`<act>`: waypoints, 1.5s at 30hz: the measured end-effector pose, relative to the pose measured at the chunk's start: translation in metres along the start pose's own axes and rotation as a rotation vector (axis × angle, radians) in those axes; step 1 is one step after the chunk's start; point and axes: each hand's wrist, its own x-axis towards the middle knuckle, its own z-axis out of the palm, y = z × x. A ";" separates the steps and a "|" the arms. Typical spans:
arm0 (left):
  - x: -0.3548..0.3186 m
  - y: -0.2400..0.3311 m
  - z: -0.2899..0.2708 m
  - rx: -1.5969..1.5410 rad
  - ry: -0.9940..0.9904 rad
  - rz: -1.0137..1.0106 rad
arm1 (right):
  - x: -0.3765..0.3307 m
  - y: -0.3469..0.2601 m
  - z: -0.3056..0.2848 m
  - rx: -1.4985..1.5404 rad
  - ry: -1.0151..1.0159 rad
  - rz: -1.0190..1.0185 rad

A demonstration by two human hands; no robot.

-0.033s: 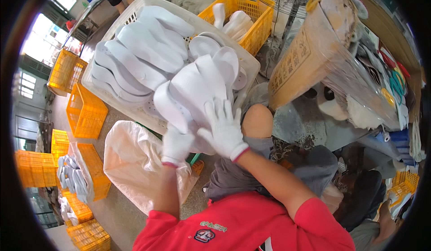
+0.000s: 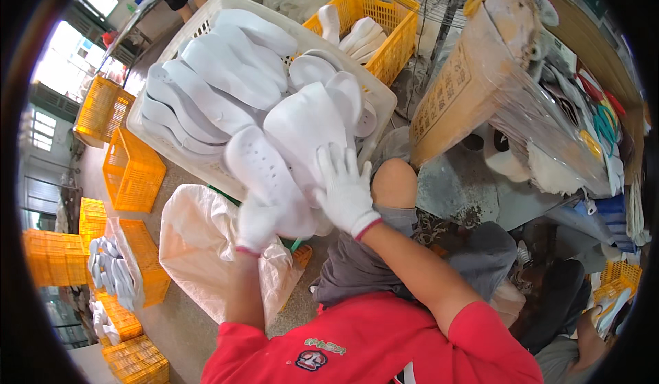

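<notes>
My left hand (image 2: 257,223), in a white glove, grips the lower end of a white perforated clog (image 2: 261,168). My right hand (image 2: 343,188), also gloved, lies with fingers spread over a second white clog (image 2: 302,126) and holds it against the first one. Both clogs are lifted just in front of a big white basket (image 2: 206,24) piled with several white shoe soles. My bare knee (image 2: 393,181) is right beside the right hand.
A yellow basket (image 2: 388,24) with white shoe parts stands behind the white one. A plastic-wrapped cardboard box (image 2: 460,89) is at the right. A white sack (image 2: 199,247) lies on the floor below my hands. Yellow crates (image 2: 130,171) stand at the left.
</notes>
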 end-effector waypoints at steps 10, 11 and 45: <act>-0.076 -0.044 0.066 -0.581 -0.039 0.042 | -0.121 0.040 -0.102 1.628 -0.022 0.370; -0.084 -0.049 0.100 -0.314 -0.271 0.105 | -0.148 0.047 -0.120 1.304 0.181 0.451; 0.017 0.077 0.375 0.355 -0.899 0.184 | -0.195 0.305 -0.218 0.384 0.524 0.627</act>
